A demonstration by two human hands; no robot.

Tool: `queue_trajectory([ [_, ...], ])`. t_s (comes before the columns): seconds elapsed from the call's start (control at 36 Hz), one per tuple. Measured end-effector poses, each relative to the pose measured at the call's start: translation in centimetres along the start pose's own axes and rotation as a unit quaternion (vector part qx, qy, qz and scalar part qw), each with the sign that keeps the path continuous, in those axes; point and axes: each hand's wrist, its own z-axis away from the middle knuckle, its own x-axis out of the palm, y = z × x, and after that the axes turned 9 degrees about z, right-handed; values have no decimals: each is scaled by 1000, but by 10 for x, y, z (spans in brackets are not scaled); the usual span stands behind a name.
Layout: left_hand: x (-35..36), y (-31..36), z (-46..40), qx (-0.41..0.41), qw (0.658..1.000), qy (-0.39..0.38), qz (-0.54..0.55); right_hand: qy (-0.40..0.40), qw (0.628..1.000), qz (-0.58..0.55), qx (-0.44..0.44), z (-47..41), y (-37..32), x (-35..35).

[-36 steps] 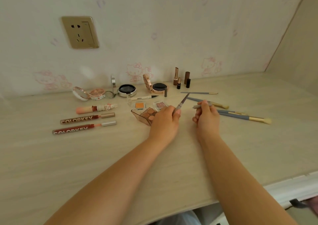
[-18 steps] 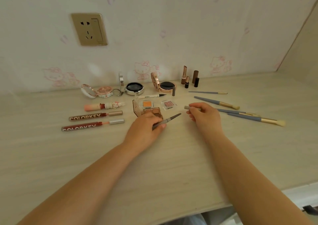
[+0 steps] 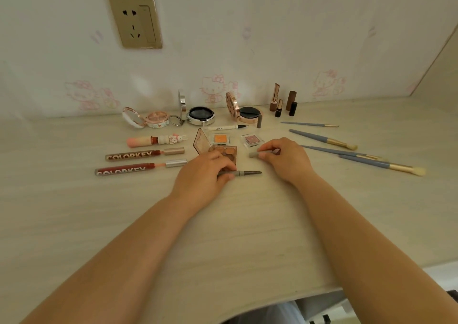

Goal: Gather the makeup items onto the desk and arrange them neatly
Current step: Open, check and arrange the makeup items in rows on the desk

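My left hand (image 3: 204, 174) grips a grey eyebrow pencil (image 3: 247, 173) low over the desk (image 3: 235, 237), its dark tip pointing right, just in front of an open eyeshadow palette (image 3: 218, 148). My right hand (image 3: 285, 158) pinches the pencil's grey cap (image 3: 255, 154) to the right of the palette. Behind them lie two small single eyeshadows, orange (image 3: 220, 139) and pink (image 3: 252, 140), and a white eyeliner pen (image 3: 226, 127). Several blue-handled brushes (image 3: 322, 139) fan out on the right.
Two Colorkey lip glosses (image 3: 141, 168) and a pink bunny-topped tube (image 3: 156, 139) lie at left. Open compacts (image 3: 200, 115) and small lipsticks (image 3: 282, 100) stand along the wall. A wall socket (image 3: 135, 22) is above. The desk's front edge runs at lower right.
My left hand has swung the pencil down from pointing up to lying level near the desk. My right hand drew the cap leftward, away from the brushes. The camera moved closer.
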Motion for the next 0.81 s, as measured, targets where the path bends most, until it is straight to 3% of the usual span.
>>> queue_trajectory([
  [0.28, 0, 2, -1, -7, 1000, 8, -13, -23, 997, 49, -48, 2, 3, -3],
  [0.81, 2, 2, -2, 4, 999, 8, -42, -23, 996, 57, -60, 3, 6, 0],
])
